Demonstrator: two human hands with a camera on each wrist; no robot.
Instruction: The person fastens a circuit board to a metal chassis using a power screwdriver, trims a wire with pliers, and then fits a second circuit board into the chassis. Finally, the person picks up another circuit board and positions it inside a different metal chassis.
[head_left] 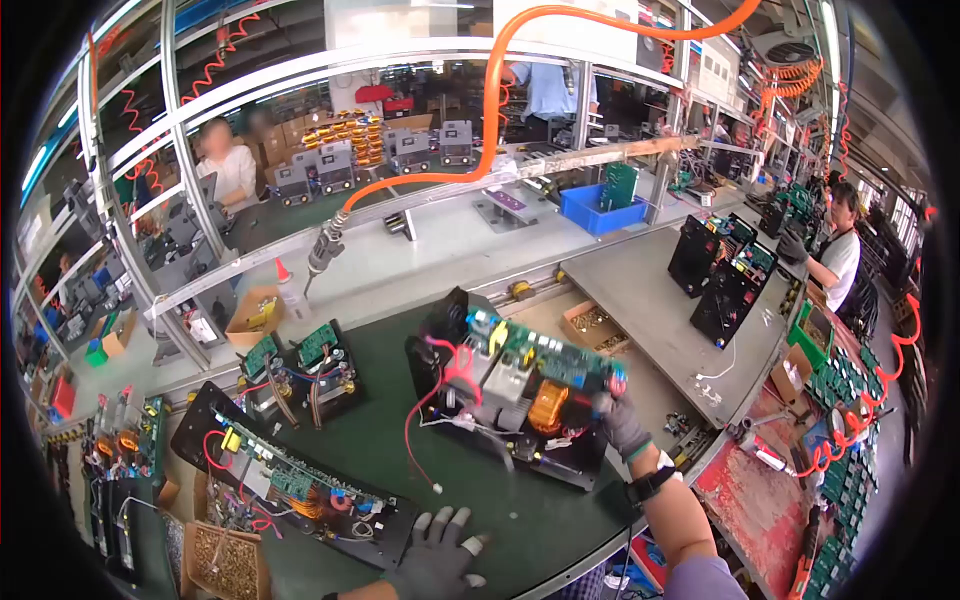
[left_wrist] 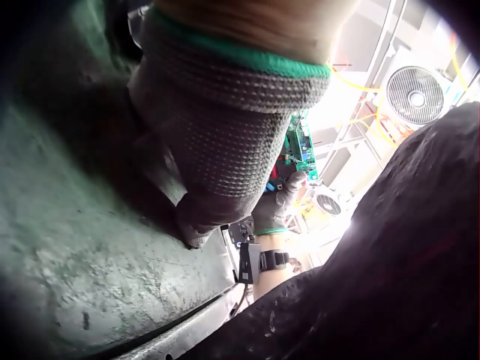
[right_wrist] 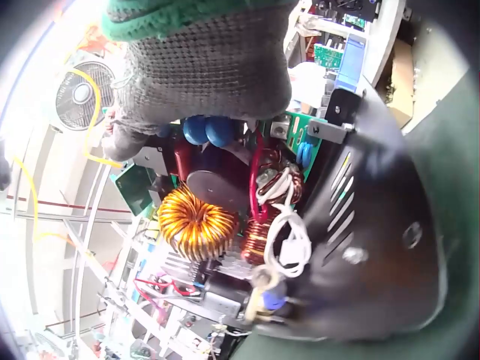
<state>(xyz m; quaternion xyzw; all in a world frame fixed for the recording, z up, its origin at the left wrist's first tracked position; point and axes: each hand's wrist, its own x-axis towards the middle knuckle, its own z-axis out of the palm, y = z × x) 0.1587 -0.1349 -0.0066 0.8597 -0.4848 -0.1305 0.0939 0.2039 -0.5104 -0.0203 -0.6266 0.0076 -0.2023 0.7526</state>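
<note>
My gloved right hand (head_left: 625,428) grips the right end of a circuit board assembly (head_left: 530,385), a green board on a black metal panel. In the right wrist view, the right glove (right_wrist: 202,71) spans the top of this assembly, above a copper-wound toroidal coil (right_wrist: 198,222), and partly hides the components there. The assembly sits tilted over the green work mat (head_left: 385,345), slightly blurred. My gloved left hand (head_left: 438,560) rests on the mat with fingers spread. Beside it lies a second black panel with circuit board (head_left: 300,485). The left wrist view shows the left glove (left_wrist: 217,135) close over the mat.
Two smaller board units (head_left: 320,375) stand at the mat's back left. A cardboard box of screws (head_left: 225,562) is at the front left. A power screwdriver (head_left: 325,245) hangs from an orange hose ahead. More black units (head_left: 735,290) stand at right, near another person (head_left: 840,255).
</note>
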